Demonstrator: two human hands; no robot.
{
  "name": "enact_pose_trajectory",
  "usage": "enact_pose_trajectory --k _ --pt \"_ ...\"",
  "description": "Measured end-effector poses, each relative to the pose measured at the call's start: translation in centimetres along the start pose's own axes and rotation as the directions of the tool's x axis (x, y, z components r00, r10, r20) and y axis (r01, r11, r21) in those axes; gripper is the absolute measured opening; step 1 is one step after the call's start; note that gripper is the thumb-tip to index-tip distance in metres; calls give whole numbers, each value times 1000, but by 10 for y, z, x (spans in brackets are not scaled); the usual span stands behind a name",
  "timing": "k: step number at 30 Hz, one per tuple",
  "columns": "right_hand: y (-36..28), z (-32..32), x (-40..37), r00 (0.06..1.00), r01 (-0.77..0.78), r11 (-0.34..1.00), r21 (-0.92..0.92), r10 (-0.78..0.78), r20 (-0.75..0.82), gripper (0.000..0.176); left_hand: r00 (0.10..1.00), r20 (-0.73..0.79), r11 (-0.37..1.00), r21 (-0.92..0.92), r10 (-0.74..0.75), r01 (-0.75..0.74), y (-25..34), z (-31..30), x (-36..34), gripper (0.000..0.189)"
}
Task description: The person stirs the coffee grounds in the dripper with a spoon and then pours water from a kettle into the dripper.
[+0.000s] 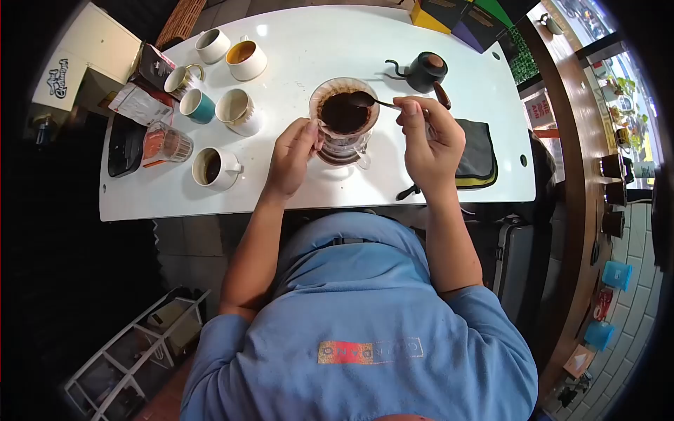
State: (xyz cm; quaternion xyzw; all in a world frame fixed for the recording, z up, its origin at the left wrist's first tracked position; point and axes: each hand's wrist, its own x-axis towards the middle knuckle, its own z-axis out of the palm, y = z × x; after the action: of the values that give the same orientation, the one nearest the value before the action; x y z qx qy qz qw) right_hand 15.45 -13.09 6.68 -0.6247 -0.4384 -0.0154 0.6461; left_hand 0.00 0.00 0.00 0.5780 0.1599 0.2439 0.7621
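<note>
In the head view my right hand [433, 137] pinches the handle of a dark spoon [362, 99], whose bowl is over the coffee in a paper-lined dripper [370, 87]. My left hand [293, 156] has its fingers closed at the dripper's left edge. Dark wet coffee grounds [342, 116] lie inside the filter. Beneath the dripper is a clear glass server [342, 151] with a handle at its lower right. A black gooseneck kettle [426, 72] stands to the upper right of the dripper.
Several cups stand at the left, among them a teal cup [197, 107] and a white mug [215, 169] with dark liquid. Near them is a ribbed glass [168, 144]. Folded dark cloths [476, 154] lie right of my right hand. Boxes [463, 21] are at the back right.
</note>
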Motion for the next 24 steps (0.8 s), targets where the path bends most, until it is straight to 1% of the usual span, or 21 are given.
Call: enact_pose_trajectory --k 2,6,9,11,15,18,20,24 --pt "0 1 1 1000 6 1000 4 -6 -23 10 989 -135 998 8 62 -62 5 5 1 21" --pt "0 2 0 999 29 1000 5 -28 -39 10 989 -126 997 28 79 -76 5 3 1 21" --pt "-1 5 0 997 36 999 26 -34 -63 10 990 -119 997 -12 80 -82 3 3 3 20" --pt "-2 6 -1 997 45 999 27 -43 -68 9 993 -87 996 -41 81 -85 1 4 3 19" --pt "-6 4 -2 998 33 999 27 -31 -57 9 993 -96 997 -49 63 -68 3 2 1 20" --pt "-7 3 -4 997 17 999 38 -14 -78 9 992 -112 997 -47 59 -65 3 2 0 19" --pt "-4 3 -5 996 32 999 41 -29 -85 9 991 -101 994 -53 87 -92 1 3 2 19" --pt "-1 3 -7 998 37 999 8 -36 -59 10 993 -85 993 -78 79 -85 1 7 0 18"
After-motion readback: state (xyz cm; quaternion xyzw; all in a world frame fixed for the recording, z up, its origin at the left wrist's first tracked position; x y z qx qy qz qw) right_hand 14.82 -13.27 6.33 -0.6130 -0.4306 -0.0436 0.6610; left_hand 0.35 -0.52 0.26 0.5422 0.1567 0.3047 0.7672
